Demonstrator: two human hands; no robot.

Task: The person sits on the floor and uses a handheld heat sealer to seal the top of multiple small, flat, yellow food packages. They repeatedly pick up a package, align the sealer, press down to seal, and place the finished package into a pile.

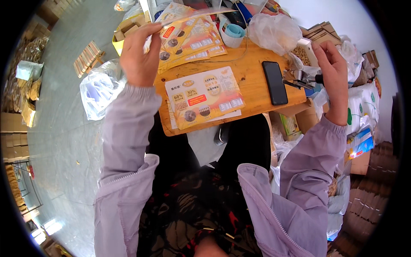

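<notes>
My left hand is raised over the far left of the wooden table, fingers closed at the end of a thin, see-through strip or sheet edge. Beneath it lie several printed orange packaging sheets, fanned out. Nearer me, another printed sheet rests flat, a white edge showing under it. My right hand hangs beyond the table's right side, thumb and fingertips drawn together; what they hold, if anything, I cannot make out. Beside that hand is a metal device with a black knob. Close by is a tray of small brown pieces.
A black phone lies at the right of the wooden table. Behind are a teal tape roll and a clear bag. Left on the floor are a plastic bag and striped stool. Cartons stand right.
</notes>
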